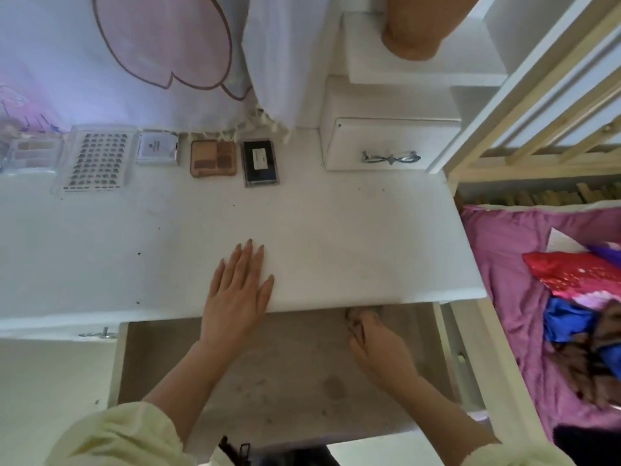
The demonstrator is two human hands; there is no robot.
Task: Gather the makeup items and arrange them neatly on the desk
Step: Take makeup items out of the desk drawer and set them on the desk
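**Makeup items (pixel 201 153) in a row at the back of the desk**

Five flat pieces lie side by side along the back edge of the white desk (pixel 336 230), just under a hanging cloth (pixel 151 45) with a pink outlined shape.

- At the far left is a clear-lidded palette (pixel 35 153) with pinkish pans, too blurred to see in detail.
- Next is a clear tray (pixel 97 161) with many rows of small dark lashes.
- Then comes a small white box (pixel 157 148) with a tiny mark on top that is too small to read.
- After it is a brown palette (pixel 213 158) with four tan and brown pans.
- Last is a black case (pixel 261 162) with a white label, whose print cannot be read.

The left hand (pixel 237 297) lies flat on the desk near its front edge. Its palm is down and the fingers are straight and close together, holding nothing. The right hand (pixel 376 344) reaches to the back of the open drawer (pixel 268 381) below. Its fingertips are in shadow under the desk edge and look curled. I cannot tell if they pinch something.

At the back right of the desk stands a small white drawer unit (pixel 369 105) with a silver bow-shaped handle (pixel 389 157). To the right is a bed with a purple sheet (pixel 504 264), and on it lies a shiny red packet (pixel 578 274). Both arms end in pale yellow sleeves (pixel 117 435), which the lower edge of the picture cuts off.
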